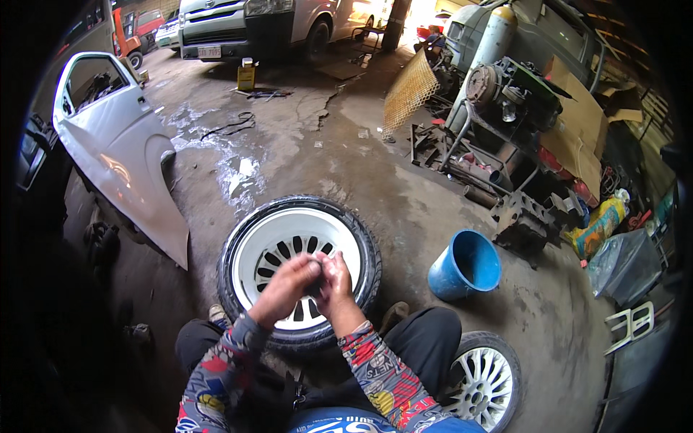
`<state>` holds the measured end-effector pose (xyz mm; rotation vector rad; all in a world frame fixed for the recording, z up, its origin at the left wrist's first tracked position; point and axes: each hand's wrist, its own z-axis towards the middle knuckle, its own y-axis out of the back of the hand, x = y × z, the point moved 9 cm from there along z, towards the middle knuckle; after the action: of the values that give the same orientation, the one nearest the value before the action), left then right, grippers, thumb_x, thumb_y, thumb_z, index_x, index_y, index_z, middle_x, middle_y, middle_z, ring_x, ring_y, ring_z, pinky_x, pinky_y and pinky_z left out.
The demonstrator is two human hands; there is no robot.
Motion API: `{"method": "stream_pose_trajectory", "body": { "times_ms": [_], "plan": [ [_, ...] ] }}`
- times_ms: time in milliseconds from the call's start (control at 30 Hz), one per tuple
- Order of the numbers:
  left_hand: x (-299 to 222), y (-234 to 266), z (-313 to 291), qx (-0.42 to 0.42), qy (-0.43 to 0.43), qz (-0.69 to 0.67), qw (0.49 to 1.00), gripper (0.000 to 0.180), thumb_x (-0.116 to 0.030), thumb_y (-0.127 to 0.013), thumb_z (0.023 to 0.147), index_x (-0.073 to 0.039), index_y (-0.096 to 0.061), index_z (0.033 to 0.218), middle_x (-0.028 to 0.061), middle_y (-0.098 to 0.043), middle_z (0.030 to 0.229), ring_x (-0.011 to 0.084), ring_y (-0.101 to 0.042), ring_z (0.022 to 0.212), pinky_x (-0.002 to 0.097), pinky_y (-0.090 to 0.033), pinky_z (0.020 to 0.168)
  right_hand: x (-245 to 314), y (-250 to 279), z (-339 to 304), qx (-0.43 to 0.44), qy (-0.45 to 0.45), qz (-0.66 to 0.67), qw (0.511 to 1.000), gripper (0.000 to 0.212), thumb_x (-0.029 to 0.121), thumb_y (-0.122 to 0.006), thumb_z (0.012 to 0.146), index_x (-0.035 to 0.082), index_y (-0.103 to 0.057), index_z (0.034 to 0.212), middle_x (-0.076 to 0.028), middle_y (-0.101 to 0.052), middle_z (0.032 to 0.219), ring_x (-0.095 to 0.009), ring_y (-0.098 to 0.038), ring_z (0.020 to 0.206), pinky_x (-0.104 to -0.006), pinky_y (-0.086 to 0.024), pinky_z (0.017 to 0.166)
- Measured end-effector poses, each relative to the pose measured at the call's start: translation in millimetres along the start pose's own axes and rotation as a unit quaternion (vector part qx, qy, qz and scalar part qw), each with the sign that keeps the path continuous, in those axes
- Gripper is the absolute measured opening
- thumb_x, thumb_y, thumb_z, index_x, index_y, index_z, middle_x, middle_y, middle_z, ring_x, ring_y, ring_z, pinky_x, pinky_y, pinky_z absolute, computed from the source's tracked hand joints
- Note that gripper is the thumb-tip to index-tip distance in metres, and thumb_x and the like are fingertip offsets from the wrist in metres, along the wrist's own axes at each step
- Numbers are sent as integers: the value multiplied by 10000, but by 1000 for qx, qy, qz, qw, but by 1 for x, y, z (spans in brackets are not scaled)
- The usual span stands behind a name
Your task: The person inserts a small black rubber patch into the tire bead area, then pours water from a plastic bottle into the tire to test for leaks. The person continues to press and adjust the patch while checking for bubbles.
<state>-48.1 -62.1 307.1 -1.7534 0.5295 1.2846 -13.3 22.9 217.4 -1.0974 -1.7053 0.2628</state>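
Observation:
My left hand and my right hand are brought together over a wheel lying flat on the floor between my feet. The fingers of both are curled inward. Something small and dark shows between the palms, too hidden to name. Below them, the wheel's white multi-slot rim faces up, ringed by a wet-looking black tire. The hands cover part of the rim's right side and centre.
A blue bucket stands right of the wheel. A second wheel lies by my right knee. A white car body panel stands at left. Engine parts and a gas cylinder crowd the right. A van is parked behind wet concrete.

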Motion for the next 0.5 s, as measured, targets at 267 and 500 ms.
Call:
{"method": "stream_pose_trajectory", "body": {
  "times_ms": [267,500],
  "plan": [
    [-38,105,-9,-241,-69,418,873,152,-110,-699,954,22,-673,1026,104,-683,818,177,-639,743,340,-518,697,55,22,17,-113,127,-354,920,427,238,-683,984,36,-583,1348,-128,-716,926,-117,-634,570,-269,-482,449],
    [-62,49,-7,-220,-162,563,780,78,-138,-690,909,-80,-673,958,147,-696,870,382,-706,818,495,-548,704,92,71,53,-153,258,-692,656,901,300,-870,737,85,-434,1496,-254,-572,1376,-423,-557,1278,-480,-456,1086]
  ]
}}
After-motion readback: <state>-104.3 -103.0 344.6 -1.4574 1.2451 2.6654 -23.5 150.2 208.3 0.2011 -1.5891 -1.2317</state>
